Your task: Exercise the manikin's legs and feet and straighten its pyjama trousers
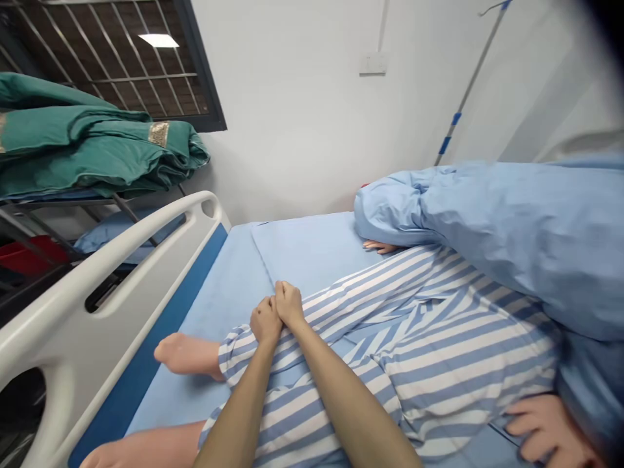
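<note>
1. At the upper left, a green folded bundle (102, 146) lies on a rack, beneath the barred window (131, 81).
2. Along the left side runs the white end board (104, 338) of the bed.
3. Just right of it, a bare foot (188, 354) rests over the blue sheet (312, 237); another shows at the bottom left.
4. Near the frame's centre, my left hand (266, 320) is curled into a fist over the farther leg of the striped trousers (453, 361).
5. My right hand (288, 304) is also closed, touching the left; I cannot tell whether either grips cloth.
6. The striped trousers, on the lying figure, stretch from lower centre to lower right.
7. On the right, a blue top (511, 234) covers the figure's upper body, with a pole (465, 101) above.
</note>
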`<state>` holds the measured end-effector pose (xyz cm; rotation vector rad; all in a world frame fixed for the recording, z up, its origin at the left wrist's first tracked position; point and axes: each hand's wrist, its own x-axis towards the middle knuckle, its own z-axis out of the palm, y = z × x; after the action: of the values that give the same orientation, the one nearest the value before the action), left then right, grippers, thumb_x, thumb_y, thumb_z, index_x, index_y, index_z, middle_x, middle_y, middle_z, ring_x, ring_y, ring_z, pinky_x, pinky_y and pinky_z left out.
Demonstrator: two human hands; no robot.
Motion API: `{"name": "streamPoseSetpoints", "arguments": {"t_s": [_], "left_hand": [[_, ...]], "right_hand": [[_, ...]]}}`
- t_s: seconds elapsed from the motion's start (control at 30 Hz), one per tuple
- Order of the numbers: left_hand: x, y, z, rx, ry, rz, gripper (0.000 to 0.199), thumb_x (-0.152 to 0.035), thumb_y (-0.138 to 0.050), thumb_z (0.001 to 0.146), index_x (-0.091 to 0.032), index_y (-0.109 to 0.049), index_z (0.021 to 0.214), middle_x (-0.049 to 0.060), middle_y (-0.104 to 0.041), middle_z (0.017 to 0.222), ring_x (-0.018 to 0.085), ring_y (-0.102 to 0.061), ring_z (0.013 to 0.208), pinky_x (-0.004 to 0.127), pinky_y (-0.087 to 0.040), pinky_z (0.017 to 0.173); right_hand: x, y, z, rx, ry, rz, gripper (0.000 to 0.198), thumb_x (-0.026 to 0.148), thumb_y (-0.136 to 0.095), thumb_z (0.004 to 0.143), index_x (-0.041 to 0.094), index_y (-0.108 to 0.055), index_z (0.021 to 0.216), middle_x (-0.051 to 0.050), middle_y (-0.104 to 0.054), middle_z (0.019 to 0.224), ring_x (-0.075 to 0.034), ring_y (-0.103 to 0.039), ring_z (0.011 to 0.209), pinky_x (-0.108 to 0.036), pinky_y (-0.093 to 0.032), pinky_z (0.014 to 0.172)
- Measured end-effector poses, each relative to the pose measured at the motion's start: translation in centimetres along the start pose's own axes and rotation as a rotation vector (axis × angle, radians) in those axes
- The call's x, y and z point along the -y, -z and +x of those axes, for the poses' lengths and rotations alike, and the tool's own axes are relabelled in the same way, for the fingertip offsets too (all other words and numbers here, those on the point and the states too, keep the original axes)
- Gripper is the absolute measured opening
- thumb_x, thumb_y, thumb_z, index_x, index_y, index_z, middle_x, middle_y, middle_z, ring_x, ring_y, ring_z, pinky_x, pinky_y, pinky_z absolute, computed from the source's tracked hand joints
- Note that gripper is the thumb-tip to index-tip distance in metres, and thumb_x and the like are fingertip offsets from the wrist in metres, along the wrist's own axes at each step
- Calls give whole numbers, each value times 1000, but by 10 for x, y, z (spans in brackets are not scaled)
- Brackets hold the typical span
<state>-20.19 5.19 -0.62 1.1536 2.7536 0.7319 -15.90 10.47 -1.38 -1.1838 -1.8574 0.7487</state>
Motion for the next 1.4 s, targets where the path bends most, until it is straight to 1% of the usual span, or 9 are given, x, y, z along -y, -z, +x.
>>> {"name": "streamPoseSetpoints", "arguments": {"t_s": [0.17,0.3,0.47,0.6,0.7,1.0,1.13,1.3,1.4], "left_hand": [[-1,3,3,16,24,-30,37,-36,-24,79,-22,-56,65,10,-62,76,22,-53,69,28,-28,53],[-1,2,4,-12,59,-52,37,-34,-24,78,-22,-56,64,10,-63,76,22,-52,68,29,-30,54],[-3,1,2,-6,52,-23,37,-35,-24,77,-23,-54,60,9,-61,71,23,-51,67,30,-30,54],[-5,-1,1,-3,44,-7,34,-36,-26,76,-23,-51,58,8,-61,71,22,-51,66,29,-30,54],[-7,-2,2,-2,27,15,35,-38,-26,76,-23,-50,57,8,-61,70,21,-50,65,29,-29,54],[-7,0,4,82,-45,26,35,-39,-28,74,-22,-50,54,9,-60,68,22,-51,64,29,-29,53],[-24,12,14,132,-86,-31,34,-39,-32,72,-20,-50,51,10,-60,65,21,-51,61,29,-30,52],[-54,29,23,55,-124,-84,32,-35,-34,71,-20,-51,49,9,-61,64,20,-52,62,29,-32,54],[-64,27,22,29,-123,-141,30,-35,-37,70,-20,-53,49,8,-61,63,20,-53,62,29,-34,54]], "right_hand": [[2,8,5,62,20,59,37,34,-28,83,18,-41,52,2,-42,50,-9,-35,51,-22,-23,50],[8,30,19,151,117,61,36,32,-33,80,16,-39,49,5,-34,46,-7,-30,49,-20,-21,48],[10,52,34,157,170,11,32,34,-39,77,16,-42,51,6,-35,49,-6,-30,50,-18,-22,49],[-6,43,23,143,116,-89,29,30,-39,77,16,-45,52,5,-37,48,-7,-29,49,-20,-19,49],[-17,31,11,48,48,-234,26,29,-40,76,17,-51,56,3,-41,49,-8,-28,49,-23,-16,50],[-15,31,7,22,23,-327,27,30,-39,80,18,-60,67,-1,-56,57,-10,-39,50,-24,-18,51],[-15,34,9,-26,27,-221,28,28,-40,79,17,-60,63,-2,-57,57,-9,-38,50,-24,-18,51],[-16,41,17,-66,-48,-13,34,24,-36,80,16,-57,53,0,-53,51,-8,-32,47,-24,-18,49],[-17,43,18,-59,-57,50,38,25,-34,81,16,-53,50,1,-50,48,-8,-31,46,-23,-18,48]]}}
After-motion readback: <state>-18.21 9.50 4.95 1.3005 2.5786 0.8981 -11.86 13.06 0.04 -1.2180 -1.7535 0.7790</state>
